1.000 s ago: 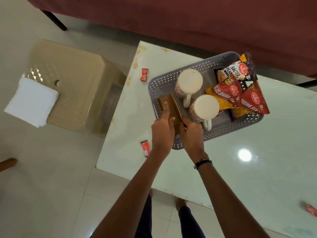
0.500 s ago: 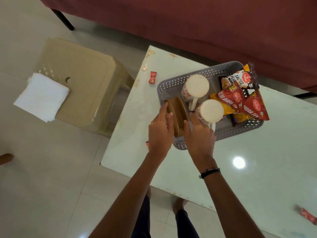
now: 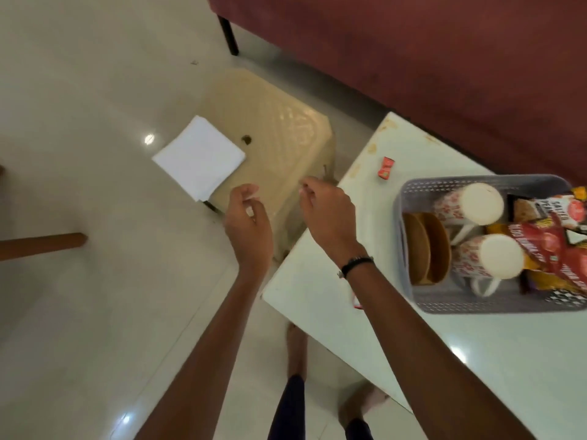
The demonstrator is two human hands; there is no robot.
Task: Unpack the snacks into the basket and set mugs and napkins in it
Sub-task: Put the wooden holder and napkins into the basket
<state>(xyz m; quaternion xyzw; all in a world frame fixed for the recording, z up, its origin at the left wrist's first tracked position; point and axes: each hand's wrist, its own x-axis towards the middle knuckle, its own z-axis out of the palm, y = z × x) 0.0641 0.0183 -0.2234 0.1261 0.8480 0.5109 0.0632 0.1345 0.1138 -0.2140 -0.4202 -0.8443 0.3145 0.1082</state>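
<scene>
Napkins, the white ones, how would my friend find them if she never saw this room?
Start at the pale table holding the grey basket, then look to the beige plastic stool standing on the floor beside it. The napkins lie on the stool's seat, hanging over its edge. They are a flat, square, plain white stack, the only white thing on the stool.

Floor (image 3: 79, 312) was glossy pale tile, with small bright ceiling-light reflections showing on it. A beige plastic stool (image 3: 273, 122) stood on it just beside the corner of a white glossy table (image 3: 476, 360), whose far edge had brownish stains. Maroon upholstered furniture (image 3: 428, 58) with a dark leg (image 3: 229, 33) ran along the top; a brown wooden leg (image 3: 41, 246) poked in at left.
</scene>
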